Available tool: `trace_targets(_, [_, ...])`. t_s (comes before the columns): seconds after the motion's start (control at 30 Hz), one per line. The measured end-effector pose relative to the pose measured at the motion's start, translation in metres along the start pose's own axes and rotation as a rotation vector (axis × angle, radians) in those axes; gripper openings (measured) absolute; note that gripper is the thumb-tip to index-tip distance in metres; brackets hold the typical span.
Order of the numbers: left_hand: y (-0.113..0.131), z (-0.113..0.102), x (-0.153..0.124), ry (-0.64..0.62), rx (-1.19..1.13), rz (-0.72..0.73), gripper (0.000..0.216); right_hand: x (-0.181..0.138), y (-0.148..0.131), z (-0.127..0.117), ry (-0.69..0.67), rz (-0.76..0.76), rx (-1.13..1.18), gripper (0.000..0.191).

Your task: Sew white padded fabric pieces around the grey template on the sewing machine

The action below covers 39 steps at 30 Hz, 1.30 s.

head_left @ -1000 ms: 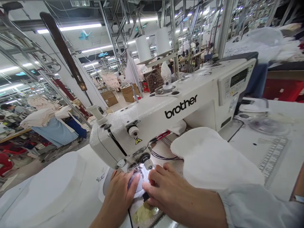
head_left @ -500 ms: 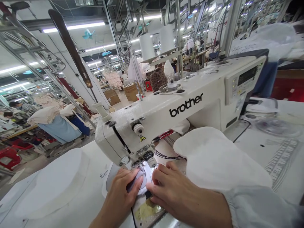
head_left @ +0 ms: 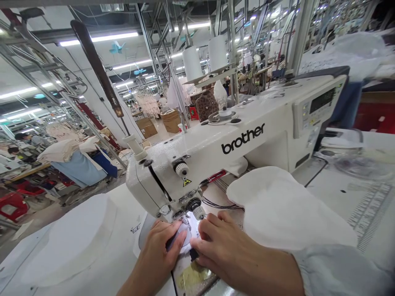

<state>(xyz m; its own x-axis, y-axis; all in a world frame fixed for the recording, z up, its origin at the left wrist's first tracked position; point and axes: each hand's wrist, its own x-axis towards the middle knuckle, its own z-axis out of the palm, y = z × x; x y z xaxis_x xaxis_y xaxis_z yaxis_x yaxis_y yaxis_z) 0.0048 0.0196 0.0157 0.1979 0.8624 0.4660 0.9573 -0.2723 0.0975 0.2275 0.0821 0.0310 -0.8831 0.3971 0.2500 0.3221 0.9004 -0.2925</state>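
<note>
Under the needle area of a white sewing machine [head_left: 243, 139] lies a small pale fabric piece [head_left: 185, 237], lit by the machine's lamp. My left hand [head_left: 159, 250] has its thumb and forefinger closed on the left side of this piece, close to the presser foot [head_left: 187, 220]. On the other side, my right hand [head_left: 228, 250] is closed, fingers curled and thumb tip at the fabric's right edge. A small black part [head_left: 194, 254] shows below that thumb; what it belongs to is unclear. My fingers cover much of the fabric.
A white padded cup-shaped piece [head_left: 286, 209] lies right of my hands, and more white layered pieces [head_left: 70, 242] lie at left. A red-handled tool [head_left: 214, 177] sits behind the needle. Thread cones [head_left: 191, 63] stand above the machine; a brown-handled screwdriver [head_left: 95, 65] sticks up at left.
The whole view has shifted slightly down and to the right. Both hands keep practically the same hold beside the presser foot.
</note>
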Motion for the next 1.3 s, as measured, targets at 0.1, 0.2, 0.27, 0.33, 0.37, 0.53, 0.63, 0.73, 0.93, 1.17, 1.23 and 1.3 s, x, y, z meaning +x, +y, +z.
trace_targets(0.1, [-0.001,0.000,0.000,-0.018,-0.009,-0.029,0.032,0.002,0.000,-0.001,-0.008,0.015,0.001,0.008])
trace_targets(0.2, [0.000,-0.001,0.001,-0.032,-0.022,-0.056,0.030,0.003,-0.001,-0.001,-0.015,0.028,-0.012,0.008])
trace_targets(0.27, [0.001,-0.003,0.002,-0.029,-0.032,-0.069,0.026,0.003,-0.001,0.001,-0.003,0.031,-0.020,0.009])
trace_targets(0.33, [0.002,-0.005,0.003,-0.019,-0.043,-0.087,0.020,0.002,0.000,0.003,0.030,0.023,-0.019,0.009])
trace_targets(0.37, [0.002,-0.006,0.003,-0.018,-0.053,-0.090,0.017,0.002,0.000,0.004,0.046,0.018,-0.016,0.008])
trace_targets(0.53, [0.002,-0.009,0.001,-0.041,-0.107,-0.042,0.014,0.001,0.003,0.011,0.083,-0.010,-0.037,0.012])
trace_targets(0.63, [0.002,-0.010,0.001,-0.055,-0.114,-0.027,0.014,0.002,0.002,0.011,0.084,-0.006,-0.053,0.010])
trace_targets(0.73, [0.002,-0.010,0.000,-0.064,-0.112,-0.023,0.014,0.002,0.001,0.010,0.070,0.010,-0.043,0.008])
trace_targets(0.93, [0.005,-0.010,-0.001,-0.046,-0.089,-0.030,0.015,0.002,0.003,0.014,0.126,0.016,-0.048,0.010])
trace_targets(1.17, [0.008,-0.009,0.001,-0.028,-0.055,-0.038,0.013,0.001,0.003,0.009,0.133,-0.010,-0.019,0.008])
trace_targets(1.23, [0.009,-0.009,0.001,-0.029,-0.052,-0.034,0.014,0.001,0.003,0.008,0.127,-0.008,-0.005,0.005])
trace_targets(1.3, [0.010,-0.009,0.001,-0.029,-0.047,-0.033,0.015,0.001,0.004,0.008,0.130,-0.005,-0.002,0.003])
